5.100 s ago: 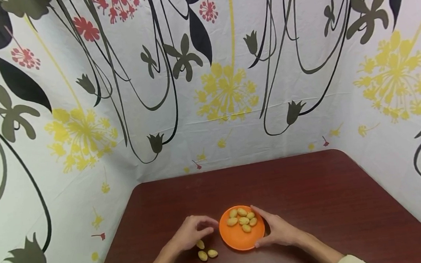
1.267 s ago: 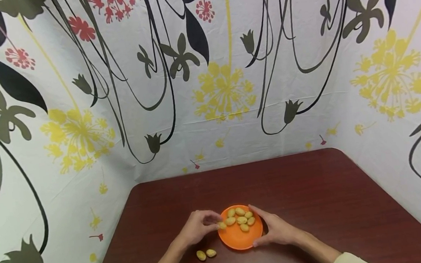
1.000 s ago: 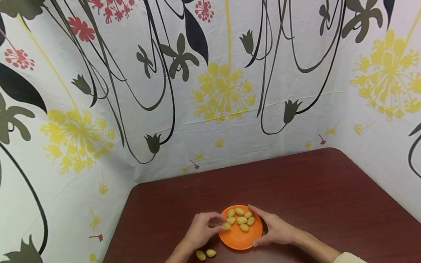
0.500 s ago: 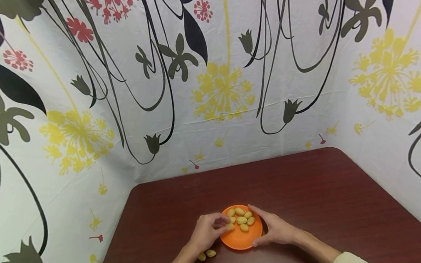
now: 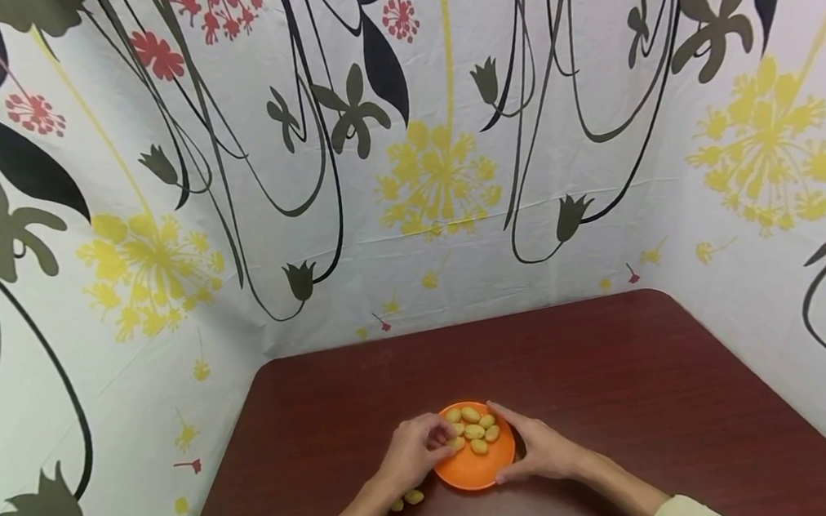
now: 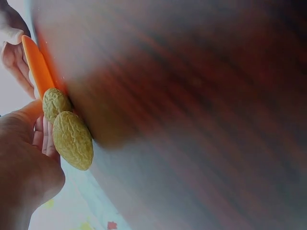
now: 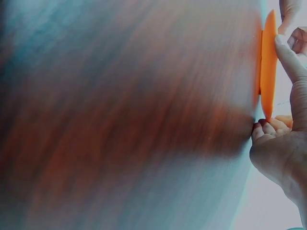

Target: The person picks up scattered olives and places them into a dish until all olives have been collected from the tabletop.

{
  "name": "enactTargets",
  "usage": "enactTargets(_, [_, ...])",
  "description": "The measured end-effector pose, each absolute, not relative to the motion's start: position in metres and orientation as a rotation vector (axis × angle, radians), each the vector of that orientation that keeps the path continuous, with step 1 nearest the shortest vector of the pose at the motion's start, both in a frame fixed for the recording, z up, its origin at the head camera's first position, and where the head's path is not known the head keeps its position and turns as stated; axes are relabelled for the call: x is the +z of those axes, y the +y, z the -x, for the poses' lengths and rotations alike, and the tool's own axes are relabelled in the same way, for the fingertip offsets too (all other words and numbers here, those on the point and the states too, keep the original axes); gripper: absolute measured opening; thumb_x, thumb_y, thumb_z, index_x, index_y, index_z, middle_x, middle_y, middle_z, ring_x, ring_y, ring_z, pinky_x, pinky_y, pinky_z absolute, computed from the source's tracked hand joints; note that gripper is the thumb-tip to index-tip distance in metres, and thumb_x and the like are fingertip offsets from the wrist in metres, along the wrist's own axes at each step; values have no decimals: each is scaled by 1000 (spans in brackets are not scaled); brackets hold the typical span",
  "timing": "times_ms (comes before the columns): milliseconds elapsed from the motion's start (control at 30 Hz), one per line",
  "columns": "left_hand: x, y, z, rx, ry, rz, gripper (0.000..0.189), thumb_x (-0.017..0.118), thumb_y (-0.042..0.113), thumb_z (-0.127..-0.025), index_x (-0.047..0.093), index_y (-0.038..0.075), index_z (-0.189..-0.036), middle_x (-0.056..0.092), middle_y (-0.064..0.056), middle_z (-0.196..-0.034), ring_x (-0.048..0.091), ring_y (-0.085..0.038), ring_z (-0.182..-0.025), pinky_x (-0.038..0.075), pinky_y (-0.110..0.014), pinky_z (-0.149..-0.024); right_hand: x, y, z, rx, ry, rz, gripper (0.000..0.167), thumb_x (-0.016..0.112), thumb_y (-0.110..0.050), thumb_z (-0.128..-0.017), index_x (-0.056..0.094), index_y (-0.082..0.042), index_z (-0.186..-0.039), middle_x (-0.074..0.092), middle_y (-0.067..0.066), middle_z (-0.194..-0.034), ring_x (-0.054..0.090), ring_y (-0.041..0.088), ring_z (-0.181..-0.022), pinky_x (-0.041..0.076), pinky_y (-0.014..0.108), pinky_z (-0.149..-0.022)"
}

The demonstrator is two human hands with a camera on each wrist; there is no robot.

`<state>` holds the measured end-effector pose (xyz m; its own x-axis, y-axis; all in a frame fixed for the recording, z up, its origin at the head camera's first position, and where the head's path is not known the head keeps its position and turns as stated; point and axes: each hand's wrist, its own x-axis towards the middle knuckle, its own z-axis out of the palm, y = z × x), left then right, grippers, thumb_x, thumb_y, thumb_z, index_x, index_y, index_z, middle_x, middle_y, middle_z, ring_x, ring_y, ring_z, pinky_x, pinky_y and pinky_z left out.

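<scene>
An orange plate (image 5: 469,473) stands on the table with several oval, wrinkled yellow-green dried fruits (image 5: 475,431) grouped on its far half. My left hand (image 5: 414,453) reaches over the plate's left rim and pinches one dried fruit (image 5: 458,443) between thumb and fingers, low beside the others. My right hand (image 5: 540,448) grips the plate's right rim, thumb at the near side and fingers at the far side. Two more dried fruits (image 6: 73,140) lie on the table below my left wrist; in the head view the forearm partly covers one of them.
The dark red-brown table (image 5: 364,377) has rounded far corners. White cloth (image 5: 383,252) printed with flowers hangs behind it and along both sides.
My left hand left the table with one of three loose dried fruits, carried it right over the plate's rim and moved it in beside the others. My right hand keeps its hold on the plate.
</scene>
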<state>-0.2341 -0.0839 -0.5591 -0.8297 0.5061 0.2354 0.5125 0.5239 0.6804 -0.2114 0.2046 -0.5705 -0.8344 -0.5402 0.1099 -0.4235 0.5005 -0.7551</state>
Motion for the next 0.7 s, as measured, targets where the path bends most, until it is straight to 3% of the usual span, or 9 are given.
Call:
enactTargets(433, [-552,-90,235,-1245,-2712,942,19,88,16,-91,74,18,-103,70,7,-97,67,-2,-84,59,-22,-75,-571,204,212,-1252,2594,843,115,91,-48,-83,28,-1,-167,38,21,-166,40,41,-151,35,59,-120])
enactTargets(700, [-548,-109,234,-1333,-2675,928,17,84,12,-94,75,12,-109,74,0,-103,69,-4,-88,60,-23,-77,-568,205,210,-1270,2577,845,113,91,-44,-85,26,0,-167,36,25,-167,37,45,-151,34,62,-119])
